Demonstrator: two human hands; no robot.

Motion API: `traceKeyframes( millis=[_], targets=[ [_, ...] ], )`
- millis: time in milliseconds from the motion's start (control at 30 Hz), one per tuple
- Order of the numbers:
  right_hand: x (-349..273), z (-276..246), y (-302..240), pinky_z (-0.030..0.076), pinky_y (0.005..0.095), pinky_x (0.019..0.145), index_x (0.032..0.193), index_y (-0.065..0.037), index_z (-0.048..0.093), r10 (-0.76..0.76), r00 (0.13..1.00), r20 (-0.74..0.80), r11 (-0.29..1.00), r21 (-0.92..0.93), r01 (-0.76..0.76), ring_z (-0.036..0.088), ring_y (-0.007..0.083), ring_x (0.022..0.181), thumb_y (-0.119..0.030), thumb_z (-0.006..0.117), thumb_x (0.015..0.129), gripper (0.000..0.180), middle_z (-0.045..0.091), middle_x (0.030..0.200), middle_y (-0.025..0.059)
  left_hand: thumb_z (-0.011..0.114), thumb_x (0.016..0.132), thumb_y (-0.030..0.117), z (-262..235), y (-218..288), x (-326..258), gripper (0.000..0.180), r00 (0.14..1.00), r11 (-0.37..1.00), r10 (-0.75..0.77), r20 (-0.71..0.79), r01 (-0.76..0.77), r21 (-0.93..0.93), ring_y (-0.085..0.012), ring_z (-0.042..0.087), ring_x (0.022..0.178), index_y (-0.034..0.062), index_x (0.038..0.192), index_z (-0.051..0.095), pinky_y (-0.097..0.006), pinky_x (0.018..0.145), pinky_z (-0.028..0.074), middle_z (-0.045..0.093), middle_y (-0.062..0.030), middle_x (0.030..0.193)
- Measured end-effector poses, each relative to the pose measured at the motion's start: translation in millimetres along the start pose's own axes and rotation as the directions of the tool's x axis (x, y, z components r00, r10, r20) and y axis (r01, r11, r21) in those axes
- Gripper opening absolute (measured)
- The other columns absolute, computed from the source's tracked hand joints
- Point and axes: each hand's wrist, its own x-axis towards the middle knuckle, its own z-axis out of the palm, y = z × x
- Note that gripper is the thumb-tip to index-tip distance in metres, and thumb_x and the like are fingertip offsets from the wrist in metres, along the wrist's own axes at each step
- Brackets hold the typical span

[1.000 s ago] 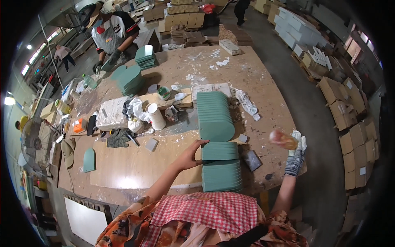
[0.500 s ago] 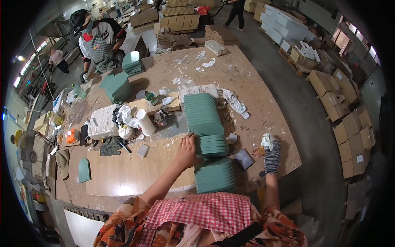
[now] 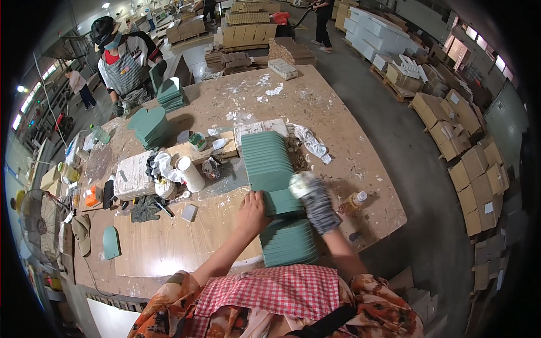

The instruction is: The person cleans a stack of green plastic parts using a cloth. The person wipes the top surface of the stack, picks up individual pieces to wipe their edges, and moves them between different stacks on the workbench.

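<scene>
Rounded-end green panels lie overlapped in a long row, with a raised middle group (image 3: 283, 201) between the far panels (image 3: 265, 155) and the near panels (image 3: 290, 243). My bare left hand (image 3: 252, 215) is closed against the left edge of the middle group, its fingertips at the top corner. A striped grey glove covers my right hand (image 3: 320, 207), which grips a wadded white cloth (image 3: 300, 185) over the right end of the same group. Motion blurs the glove and cloth a little. Right of the glove stands a small bottle of amber liquid (image 3: 354, 201).
Beyond the left forearm are a white cup stack (image 3: 190, 174), a dark glove (image 3: 144, 209) and a sanding block (image 3: 189, 212). A crumpled rag (image 3: 310, 142) lies behind the panels. Across the worktable (image 3: 349, 152), a co-worker (image 3: 127, 67) stands by more green panels (image 3: 151, 127).
My right hand has swung left with the white cloth from the bottle onto the middle panels, uncovering the bottle. My left hand stays at the panels' left edge. The co-worker now lifts a green panel.
</scene>
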Motion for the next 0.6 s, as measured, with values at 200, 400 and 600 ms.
traceKeyframes(
  millis=[200,400,600],
  targets=[
    [-12.5,97.6,-72.8,0.021,0.0431,0.11,0.126,-0.005,0.047,-0.08,0.913,0.4,0.442,-0.807,0.392,0.034,0.0298,0.128,-0.027,0.042,0.091,0.042,0.043,0.132,0.0162,0.08,0.06,0.026,27.1,-41.8,-2.1,0.091,0.974,0.992,0.107,-0.2,-0.119,-0.052,-0.0413,0.041,0.117,0.0,0.131,0.03,-0.042,0.095,0.041,0.036,-0.0231,0.128],
    [-13.6,37.7,-8.3,0.014,0.034,0.114,0.142,-0.006,0.026,0.179,0.959,0.218,0.359,-0.923,0.143,0.02,0.028,0.138,-0.013,0.027,0.093,0.049,0.022,0.149,0.0147,0.084,0.055,0.015,2.4,-7.9,-5.0,0.091,0.995,0.955,-0.095,-0.038,0.08,-0.286,-0.0448,0.037,0.121,0.0015,0.127,0.03,-0.043,0.094,0.043,0.031,-0.0273,0.129],
    [-5.0,79.7,-57.1,0.014,0.0417,0.112,0.135,-0.008,0.039,0.028,0.921,0.388,0.458,-0.824,0.333,0.023,0.0281,0.136,-0.031,0.03,0.094,0.048,0.029,0.144,0.0144,0.081,0.058,0.015,17.8,-32.3,-5.1,0.085,0.991,0.926,-0.131,-0.027,0.112,-0.36,-0.042,0.045,0.105,0.001,0.127,0.034,-0.044,0.086,0.046,0.039,-0.0262,0.121]
  ],
)
